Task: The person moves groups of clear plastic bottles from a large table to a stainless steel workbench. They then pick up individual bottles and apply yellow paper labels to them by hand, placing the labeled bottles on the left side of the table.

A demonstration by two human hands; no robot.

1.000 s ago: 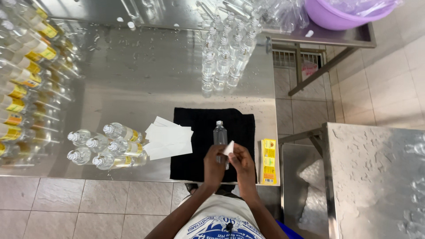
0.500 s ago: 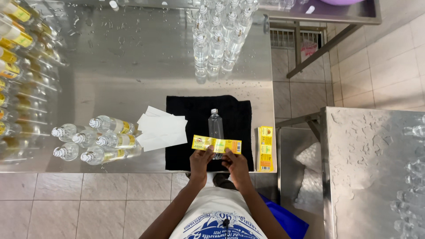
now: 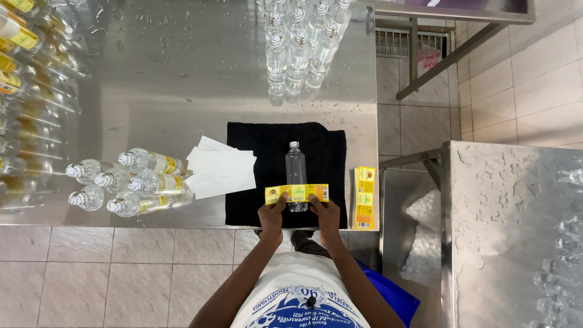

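Observation:
A clear plastic bottle [image 3: 296, 165] lies on a black cloth [image 3: 255, 164] on the steel table [image 3: 182, 79], cap pointing away from me. Across its lower part stretches a yellow label strip [image 3: 297, 194], held flat at both ends. My left hand [image 3: 271, 215] pinches the strip's left end and my right hand [image 3: 327, 214] pinches its right end. Both hands rest at the near edge of the cloth.
White backing papers [image 3: 221, 173] lie left of the cloth. Several labelled bottles [image 3: 127, 182] lie at the near left, more stand at the far left [image 3: 21, 73]. Unlabelled bottles [image 3: 300, 42] stand at the back. A stack of yellow labels [image 3: 364, 197] lies right of the cloth.
A second ago my hands were peeling something small near the bottle's base. Since then the yellow label has been spread out between both hands and lowered across the bottle.

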